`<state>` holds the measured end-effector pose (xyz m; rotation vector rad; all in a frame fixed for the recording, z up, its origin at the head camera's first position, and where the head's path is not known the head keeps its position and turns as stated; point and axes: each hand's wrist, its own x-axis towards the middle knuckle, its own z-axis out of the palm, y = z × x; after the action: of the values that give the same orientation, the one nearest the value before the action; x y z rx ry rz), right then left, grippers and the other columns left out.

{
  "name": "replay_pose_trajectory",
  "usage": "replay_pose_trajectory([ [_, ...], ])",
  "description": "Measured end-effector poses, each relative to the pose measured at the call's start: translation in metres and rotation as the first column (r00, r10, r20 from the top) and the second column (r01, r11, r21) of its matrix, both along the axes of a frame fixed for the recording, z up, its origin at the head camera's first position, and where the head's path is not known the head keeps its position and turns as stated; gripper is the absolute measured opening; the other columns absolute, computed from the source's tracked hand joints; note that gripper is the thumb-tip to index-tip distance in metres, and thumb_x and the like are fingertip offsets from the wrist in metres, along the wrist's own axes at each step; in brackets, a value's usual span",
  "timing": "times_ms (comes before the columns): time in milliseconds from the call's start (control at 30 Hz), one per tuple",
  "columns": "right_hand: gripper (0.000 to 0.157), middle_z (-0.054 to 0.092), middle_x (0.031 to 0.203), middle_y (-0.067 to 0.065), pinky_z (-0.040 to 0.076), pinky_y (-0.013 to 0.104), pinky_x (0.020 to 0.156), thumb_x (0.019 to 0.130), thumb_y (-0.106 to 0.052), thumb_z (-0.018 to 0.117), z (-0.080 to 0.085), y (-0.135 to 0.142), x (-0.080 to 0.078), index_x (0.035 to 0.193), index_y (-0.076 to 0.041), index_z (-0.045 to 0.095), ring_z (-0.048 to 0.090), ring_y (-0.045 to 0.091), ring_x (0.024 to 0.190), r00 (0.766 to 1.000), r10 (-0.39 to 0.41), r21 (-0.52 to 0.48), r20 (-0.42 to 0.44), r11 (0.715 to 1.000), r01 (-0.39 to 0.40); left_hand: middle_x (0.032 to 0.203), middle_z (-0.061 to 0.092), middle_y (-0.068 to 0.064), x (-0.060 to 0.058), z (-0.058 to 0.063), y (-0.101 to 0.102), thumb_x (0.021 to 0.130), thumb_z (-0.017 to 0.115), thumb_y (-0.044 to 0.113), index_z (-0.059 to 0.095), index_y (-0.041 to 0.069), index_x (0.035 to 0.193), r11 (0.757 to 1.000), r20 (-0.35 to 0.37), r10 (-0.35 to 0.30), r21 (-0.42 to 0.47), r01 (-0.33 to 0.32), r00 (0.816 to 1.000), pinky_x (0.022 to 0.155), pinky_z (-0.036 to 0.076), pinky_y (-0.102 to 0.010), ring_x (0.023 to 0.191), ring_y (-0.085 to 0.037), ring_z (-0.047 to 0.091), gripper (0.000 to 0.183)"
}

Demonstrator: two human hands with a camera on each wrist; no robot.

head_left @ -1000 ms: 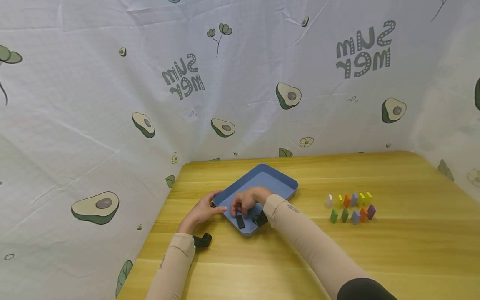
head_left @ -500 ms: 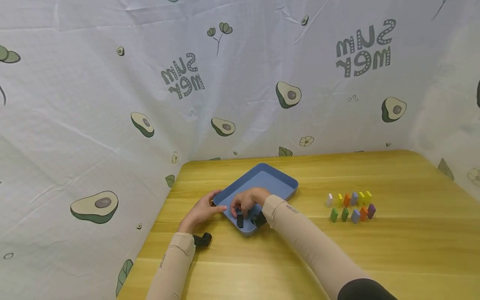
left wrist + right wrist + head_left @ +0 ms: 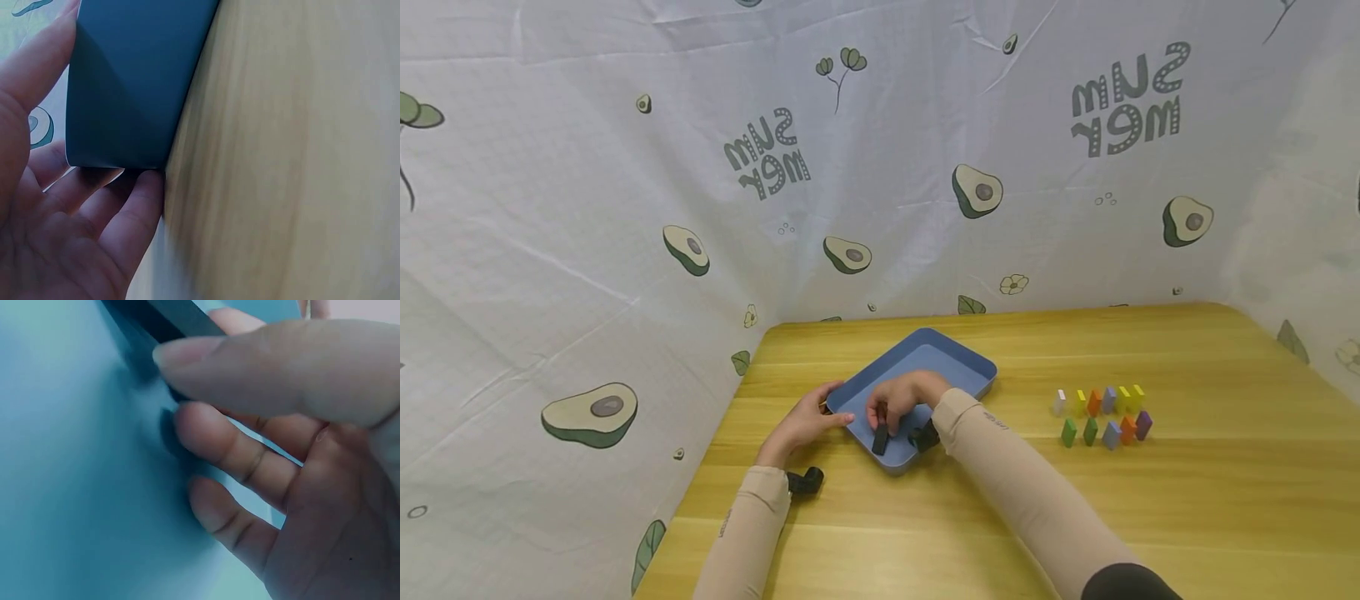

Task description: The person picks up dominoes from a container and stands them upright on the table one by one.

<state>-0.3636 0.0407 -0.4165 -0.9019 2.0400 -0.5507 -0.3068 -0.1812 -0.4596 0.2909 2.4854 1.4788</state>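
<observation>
A blue rectangular tray (image 3: 940, 360) lies slantwise on the wooden table. My left hand (image 3: 805, 423) holds its left corner, thumb at the rim and fingers round the outside; in the left wrist view the fingertips meet the tray's outer wall (image 3: 134, 87). Inside the tray's near end, my right hand (image 3: 901, 400) pinches a small black rectangular block (image 3: 880, 439). The right wrist view has the dark block (image 3: 184, 317) between thumb and index finger, with the other fingers curled close over the tray floor (image 3: 75, 506).
To the right, several coloured domino-like blocks stand upright in two rows: a back row with a white block (image 3: 1060, 403) at its left end, and a front row ending in a purple block (image 3: 1143, 425). A printed cloth (image 3: 910, 125) hangs behind the table (image 3: 1225, 500).
The black block has turned in my right fingers and now looks narrower and slanted. My right hand has shifted slightly to the right. The left hand and the tray stay put.
</observation>
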Motion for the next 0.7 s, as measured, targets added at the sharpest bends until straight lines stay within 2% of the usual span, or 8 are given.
replay_pose_trajectory([
  [200,0.023,0.057,0.084,-0.002,0.044,0.022,0.07,0.084,0.009,0.07,0.004,0.006,-0.001,0.095,-0.011,0.066,0.051,0.011,0.077,1.0,-0.025,-0.056,0.018,0.998,0.026,0.157,0.039,-0.02,0.0,0.0,0.0,0.091,0.076,0.025,0.038,0.01,0.154,1.0,0.016,0.002,0.019,-0.003,1.0,0.108,0.046,-0.051,0.141,-0.042,0.043,0.075],
  [367,0.022,0.057,0.083,-0.001,0.045,0.025,0.07,0.084,0.009,0.069,0.016,0.012,0.002,0.097,-0.009,0.068,0.052,0.012,0.077,0.996,-0.078,-0.135,0.031,0.988,0.081,0.158,0.039,-0.018,0.001,0.003,0.002,0.091,0.076,0.026,0.038,0.012,0.155,1.0,0.022,0.016,0.017,-0.017,1.0,0.109,0.046,-0.05,0.141,-0.04,0.043,0.076],
  [600,0.019,0.063,0.091,0.002,0.052,0.044,0.086,0.086,0.008,0.069,0.027,0.027,0.009,0.098,-0.007,0.069,0.057,0.015,0.082,0.986,-0.166,-0.22,0.025,0.961,0.167,0.159,0.036,-0.019,0.003,0.003,0.002,0.092,0.075,0.026,0.037,0.011,0.155,1.0,0.011,-0.003,0.001,0.003,1.0,0.112,0.042,-0.054,0.142,-0.046,0.039,0.075],
  [700,0.018,0.067,0.095,0.004,0.053,0.045,0.091,0.087,0.008,0.068,0.031,0.034,0.014,0.098,-0.006,0.068,0.061,0.015,0.085,0.974,-0.225,-0.256,0.005,0.942,0.219,0.157,0.04,-0.019,0.003,0.002,0.002,0.092,0.075,0.025,0.036,0.011,0.155,1.0,0.017,0.002,0.004,-0.003,1.0,0.111,0.043,-0.054,0.141,-0.045,0.042,0.075],
])
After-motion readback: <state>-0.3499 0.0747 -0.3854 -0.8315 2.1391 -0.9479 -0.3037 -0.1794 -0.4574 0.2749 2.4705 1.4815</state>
